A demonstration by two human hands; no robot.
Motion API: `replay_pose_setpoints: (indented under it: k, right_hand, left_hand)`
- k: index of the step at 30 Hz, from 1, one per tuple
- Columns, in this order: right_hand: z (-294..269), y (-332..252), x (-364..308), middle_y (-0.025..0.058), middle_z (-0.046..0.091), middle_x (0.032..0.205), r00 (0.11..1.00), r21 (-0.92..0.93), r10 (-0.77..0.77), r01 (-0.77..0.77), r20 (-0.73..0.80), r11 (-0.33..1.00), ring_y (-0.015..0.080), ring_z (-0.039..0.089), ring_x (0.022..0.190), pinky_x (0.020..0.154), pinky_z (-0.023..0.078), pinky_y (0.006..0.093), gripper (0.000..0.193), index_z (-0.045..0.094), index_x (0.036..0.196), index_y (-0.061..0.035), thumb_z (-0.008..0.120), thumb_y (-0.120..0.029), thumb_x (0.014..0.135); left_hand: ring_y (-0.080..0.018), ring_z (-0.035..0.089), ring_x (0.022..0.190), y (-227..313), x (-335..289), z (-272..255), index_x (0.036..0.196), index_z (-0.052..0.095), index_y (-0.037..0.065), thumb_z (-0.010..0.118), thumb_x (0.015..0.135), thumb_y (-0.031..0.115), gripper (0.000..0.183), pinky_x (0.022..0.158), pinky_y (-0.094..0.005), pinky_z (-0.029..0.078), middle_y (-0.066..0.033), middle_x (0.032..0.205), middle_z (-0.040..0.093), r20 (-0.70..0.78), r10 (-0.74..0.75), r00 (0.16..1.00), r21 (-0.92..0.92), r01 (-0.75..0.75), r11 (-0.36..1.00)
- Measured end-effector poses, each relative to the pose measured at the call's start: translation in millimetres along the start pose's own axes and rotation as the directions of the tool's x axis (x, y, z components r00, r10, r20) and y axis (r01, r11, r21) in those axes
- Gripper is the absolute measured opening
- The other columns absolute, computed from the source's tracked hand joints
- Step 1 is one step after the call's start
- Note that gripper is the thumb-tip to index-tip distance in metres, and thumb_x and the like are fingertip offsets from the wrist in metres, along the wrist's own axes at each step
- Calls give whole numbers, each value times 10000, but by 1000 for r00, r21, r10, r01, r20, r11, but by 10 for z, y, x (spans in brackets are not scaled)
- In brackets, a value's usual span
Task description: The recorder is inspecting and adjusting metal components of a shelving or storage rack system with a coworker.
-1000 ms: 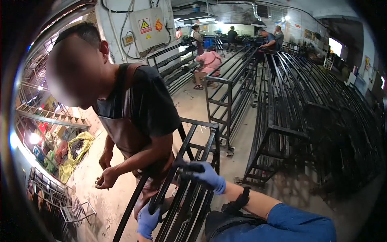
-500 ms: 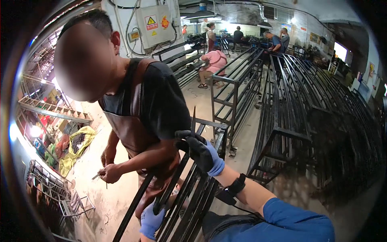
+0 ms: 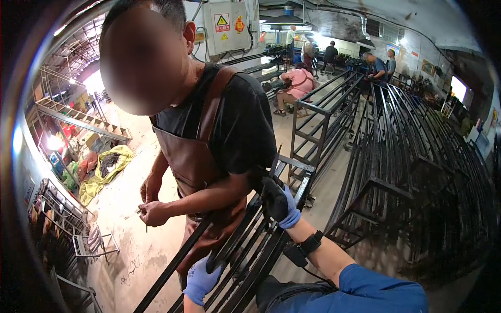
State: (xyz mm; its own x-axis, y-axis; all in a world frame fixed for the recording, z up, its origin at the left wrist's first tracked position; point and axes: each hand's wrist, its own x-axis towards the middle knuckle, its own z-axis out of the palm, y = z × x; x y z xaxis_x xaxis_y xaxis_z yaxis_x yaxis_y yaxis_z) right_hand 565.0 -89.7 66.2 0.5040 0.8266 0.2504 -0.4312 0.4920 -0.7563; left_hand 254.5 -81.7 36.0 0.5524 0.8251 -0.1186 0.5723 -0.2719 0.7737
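Observation:
Both my hands wear lavender gloves with black-coated palms and fingers. My right hand (image 3: 281, 206) is raised over the far end of a black metal frame. Its fingers are closed on a thin, dark, pointed rod (image 3: 275, 160) that stands nearly upright; its exact kind does not show. Lower and to the left, my left hand (image 3: 201, 279) appears closed round one long bar (image 3: 237, 232) of that frame, though its fingertips are partly hidden. The frame's parallel bars slope from the lower edge up toward my right hand.
Across the frame, close by, stands a co-worker in a brown apron (image 3: 182, 156), a small thin piece in their hands (image 3: 154, 211). Long black metal racks (image 3: 360, 172) fill the right. Farther back a person in pink (image 3: 300, 83) sits low. A yellow sheet (image 3: 107, 175) lies on the floor.
The view has turned somewhat left, so most things sit further right in it. My right hand still holds the pointed rod, and my left hand stays at the frame.

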Motion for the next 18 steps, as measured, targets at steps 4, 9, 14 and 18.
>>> replay_pose_setpoints:
  k: [4, 9, 14, 18]
  right_hand:
    - [-40, 197, 31, 33, 633, 880, 998, 144, 40, -33, -50, 989, 153, 601, 787, 693, 484, 267, 307, 584, 1221, -26, 552, -166, 950]
    - [-28, 84, -70, -17, 569, 694, 993, 19, 111, -110, -46, 994, 87, 533, 620, 568, 417, 231, 359, 588, 1246, -56, 597, -214, 923]
    - [-103, -41, -24, 28, 616, 946, 993, 90, 98, -92, -61, 992, 108, 571, 832, 725, 444, 236, 335, 578, 1247, -22, 562, -174, 949]
    - [36, -122, 0, 15, 649, 960, 998, 72, 59, -58, -7, 996, 99, 582, 773, 662, 463, 251, 298, 611, 1202, -40, 582, -126, 918]
  left_hand:
    - [-361, 636, 907, 69, -20, -5, 1120, 637, 79, 660, 821, 272, 357, 775, -390, 495, -177, 940, 672, -5, 27, 1000, -9, -27, 1000]
    - [-352, 645, 902, 7, -29, 14, 1129, 636, 66, 668, 816, 255, 367, 778, -376, 498, -179, 950, 675, -9, 50, 999, -34, -51, 998]
    - [-344, 652, 898, 109, 23, 86, 1117, 641, 49, 666, 831, 245, 348, 768, -367, 500, -177, 942, 681, -29, 79, 996, -57, -80, 995]
    - [-345, 655, 898, -90, -5, 46, 1125, 643, 44, 677, 826, 250, 364, 778, -364, 500, -180, 931, 681, 6, -25, 1000, -113, 25, 993]
